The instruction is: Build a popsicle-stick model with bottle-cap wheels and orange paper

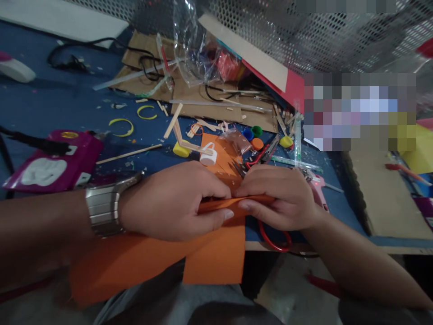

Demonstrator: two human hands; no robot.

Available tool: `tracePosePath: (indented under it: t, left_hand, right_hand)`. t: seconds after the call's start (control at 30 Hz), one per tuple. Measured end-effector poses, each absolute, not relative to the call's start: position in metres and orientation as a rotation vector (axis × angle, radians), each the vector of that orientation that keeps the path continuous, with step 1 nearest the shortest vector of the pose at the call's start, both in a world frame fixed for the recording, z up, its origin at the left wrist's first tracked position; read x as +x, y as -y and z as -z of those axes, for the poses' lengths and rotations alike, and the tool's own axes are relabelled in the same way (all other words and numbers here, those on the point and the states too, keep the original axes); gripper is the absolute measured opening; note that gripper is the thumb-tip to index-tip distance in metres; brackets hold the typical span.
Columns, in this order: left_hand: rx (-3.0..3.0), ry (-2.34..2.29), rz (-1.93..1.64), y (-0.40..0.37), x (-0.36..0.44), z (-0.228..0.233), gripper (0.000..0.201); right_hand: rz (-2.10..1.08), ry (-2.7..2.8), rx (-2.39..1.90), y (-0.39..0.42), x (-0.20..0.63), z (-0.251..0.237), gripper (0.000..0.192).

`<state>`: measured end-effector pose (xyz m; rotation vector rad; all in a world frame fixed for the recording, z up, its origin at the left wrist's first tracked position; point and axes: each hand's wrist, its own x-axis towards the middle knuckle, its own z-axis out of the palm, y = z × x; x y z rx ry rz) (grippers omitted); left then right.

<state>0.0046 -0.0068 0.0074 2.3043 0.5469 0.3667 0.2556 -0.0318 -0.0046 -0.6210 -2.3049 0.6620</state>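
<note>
Between thumb and fingers, my left hand (pixel 179 198) pinches a folded edge of orange paper (pixel 213 262). My right hand (pixel 280 194) grips the same fold from the other side, its thumb close to the left one. The paper hangs over the table's front edge toward my lap, and another orange stretch lies behind my hands. Scissors with red handles (pixel 275 234) lie partly under my right hand. Just behind my left hand stand a white cap (pixel 208 156) and a yellow cap (pixel 181 148), with wooden sticks (pixel 192 145) reaching between them.
To the left is a purple box (pixel 56 160) with a black cable. A pink glue gun (pixel 318 187) lies beyond my right wrist. Farther back are cardboard pieces (pixel 219 110), coloured sheets (pixel 260 58), a clear plastic bag (pixel 189 54) and several bottle caps (pixel 257 131). Cardboard (pixel 389 194) is at right.
</note>
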Motion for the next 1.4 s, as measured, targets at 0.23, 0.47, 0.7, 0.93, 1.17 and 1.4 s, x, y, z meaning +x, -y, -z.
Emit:
tracePosePath:
  t: [0.23, 0.47, 0.7, 0.93, 1.17, 1.4]
  left_hand:
    - [2.248, -0.569, -0.329, 0.0071, 0.0061, -0.0078, 0.042]
    - [2.172, -0.587, -0.238, 0.0075, 0.0051, -0.0076, 0.042]
    - [2.116, -0.559, -0.250, 0.0065, 0.0067, -0.0085, 0.044]
    - [1.978, -0.555, -0.207, 0.0057, 0.0054, -0.0123, 0.045]
    - [1.907, -0.581, -0.224, 0.0036, 0.0048, -0.0135, 0.047]
    - [1.913, -0.605, -0.221, 0.0030, 0.0031, -0.0117, 0.046]
  right_hand:
    - [-0.654, 2.319, -0.652, 0.0329, 0.2549, 0.0041, 0.006]
    - [-0.670, 2.313, -0.644, 0.0333, 0.2545, 0.0044, 0.006]
    - [-0.677, 2.304, -0.654, 0.0330, 0.2543, 0.0049, 0.007]
    - [-0.756, 2.280, -0.676, 0.0323, 0.2544, 0.0032, 0.009]
    - [-0.845, 2.172, -0.780, 0.0296, 0.2572, 0.0056, 0.013]
    - [-0.839, 2.160, -0.779, 0.0308, 0.2548, 0.0081, 0.015]
